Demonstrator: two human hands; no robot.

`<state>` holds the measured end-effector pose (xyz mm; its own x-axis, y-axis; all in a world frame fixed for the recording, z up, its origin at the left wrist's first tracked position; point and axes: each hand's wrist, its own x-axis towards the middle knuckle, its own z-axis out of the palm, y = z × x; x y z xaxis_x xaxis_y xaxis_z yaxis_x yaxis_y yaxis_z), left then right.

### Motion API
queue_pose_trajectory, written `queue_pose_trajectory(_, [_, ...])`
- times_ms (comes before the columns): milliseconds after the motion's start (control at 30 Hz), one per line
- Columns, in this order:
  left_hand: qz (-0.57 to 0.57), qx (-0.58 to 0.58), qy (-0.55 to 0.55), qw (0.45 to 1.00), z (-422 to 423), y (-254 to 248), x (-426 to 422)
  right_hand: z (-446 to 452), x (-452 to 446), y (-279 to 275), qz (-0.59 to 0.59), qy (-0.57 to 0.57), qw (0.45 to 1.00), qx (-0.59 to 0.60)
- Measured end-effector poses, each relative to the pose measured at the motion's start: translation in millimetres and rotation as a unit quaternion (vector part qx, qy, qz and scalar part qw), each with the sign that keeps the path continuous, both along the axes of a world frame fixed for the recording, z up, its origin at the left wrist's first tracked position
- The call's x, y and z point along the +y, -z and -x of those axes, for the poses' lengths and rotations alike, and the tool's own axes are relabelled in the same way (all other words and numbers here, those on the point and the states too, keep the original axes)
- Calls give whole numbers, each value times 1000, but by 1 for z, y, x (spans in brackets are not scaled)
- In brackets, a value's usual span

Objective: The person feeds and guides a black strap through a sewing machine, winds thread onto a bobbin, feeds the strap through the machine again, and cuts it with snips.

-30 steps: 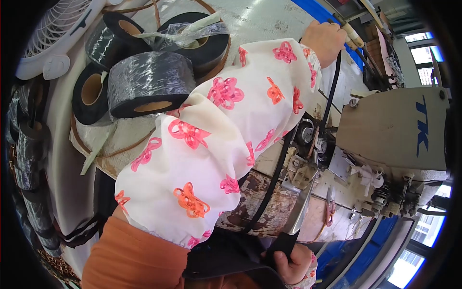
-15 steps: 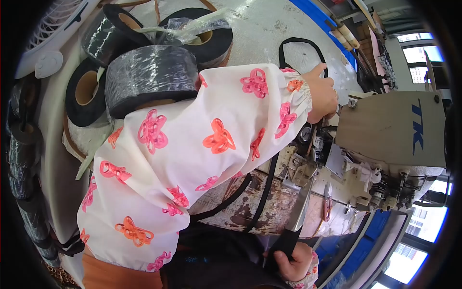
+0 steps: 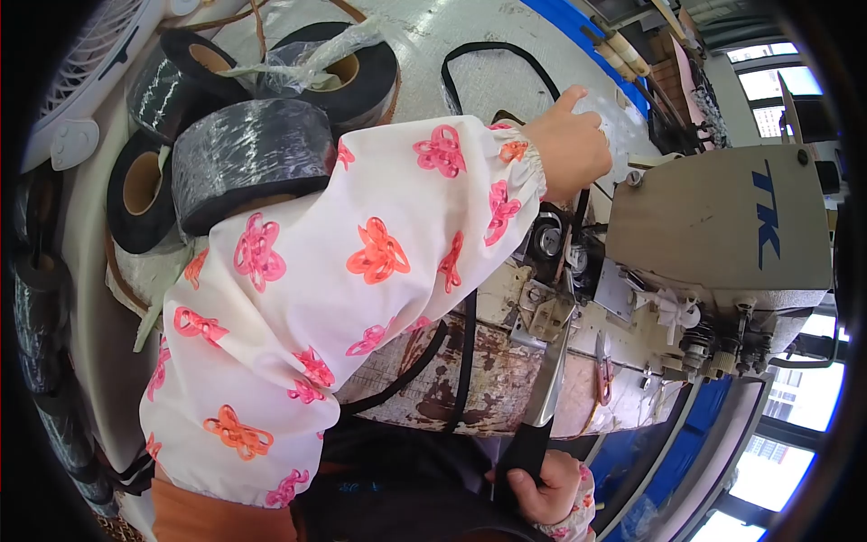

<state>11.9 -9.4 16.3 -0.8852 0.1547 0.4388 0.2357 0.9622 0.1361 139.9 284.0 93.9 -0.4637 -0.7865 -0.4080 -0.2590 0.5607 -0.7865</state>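
Note:
My left hand (image 3: 569, 149), in a flowered white sleeve, is closed behind the sewing machine's presser area, with a narrow black strip (image 3: 515, 47) running to it in a loop. More strip shows below the hand, leading to the machine; the fingers' underside is hidden. At the bottom, my right hand (image 3: 546, 492) grips a wide black fabric band (image 3: 524, 452), thumb on top. This band enters a tapered metal folder (image 3: 547, 384) that leads up to the sewing machine (image 3: 713, 221) marked TK.
Plastic-wrapped black rolls (image 3: 253, 154) stand at the left beside a white fan (image 3: 99, 63). Small thread snips (image 3: 603, 370) lie right of the folder. Black straps (image 3: 467, 361) hang over the worn table edge (image 3: 492, 379). Wooden-handled tools (image 3: 623, 50) are at the back.
My left hand has moved slightly up and away from the machine, exposing more strip below it. The strip's loop looks wider. My right hand stays on the band; the whole view has shifted a little.

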Motion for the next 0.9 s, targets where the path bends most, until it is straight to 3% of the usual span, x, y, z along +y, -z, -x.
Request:
queue_pose_trajectory(567, [-38, 181, -168, 968, 7, 6, -6, 4, -5, 1, -16, 2, 999, 36])
queue_pose_trajectory(767, [-90, 233, -178, 952, -2, -2, -9, 5, -6, 2, -8, 17, 999, 34])
queue_pose_trajectory(900, [-117, 153, -147, 970, -56, -30, -2, 6, -4, 4, -3, 8, 1000, 25])
